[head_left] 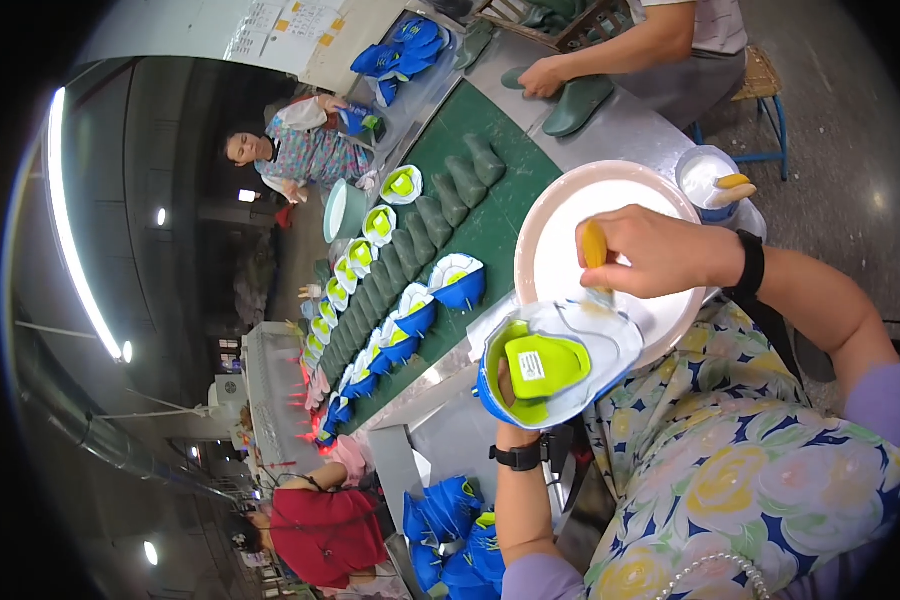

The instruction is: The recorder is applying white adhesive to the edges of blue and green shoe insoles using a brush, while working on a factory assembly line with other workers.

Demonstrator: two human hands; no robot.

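A blue shoe upper (555,365) with a lime-green insole and a white underside rim sits just below the picture's middle, held up off the counter with its open bottom facing the camera. The left hand (510,395) cups it from below, at about 7 o'clock of the shoe, its fingers closed around the blue side; a black watch sits on that wrist. At 1 o'clock of the shoe the right hand (660,255) has its fingers closed on a yellow-handled brush (594,250), whose tip points down and touches the shoe's white rim. This wrist also bears a black band.

Just behind the shoe, from 12 to 2 o'clock, lies a round pinkish-white basin (560,215), partly covered by the right hand. At 2 o'clock of the basin stands a small white pot (705,178) with another yellow brush resting in it.

At 10 o'clock of the shoe a green conveyor belt (490,235) runs away, carrying a row of blue uppers (410,320), a row of dark green lasts (440,215) and a row of white-and-lime uppers (370,240). At 12 o'clock another person's hand (542,76) rests on a green last on the grey counter (630,130). At 7 o'clock, low down, a heap of blue uppers (450,535) lies beside a person in red.
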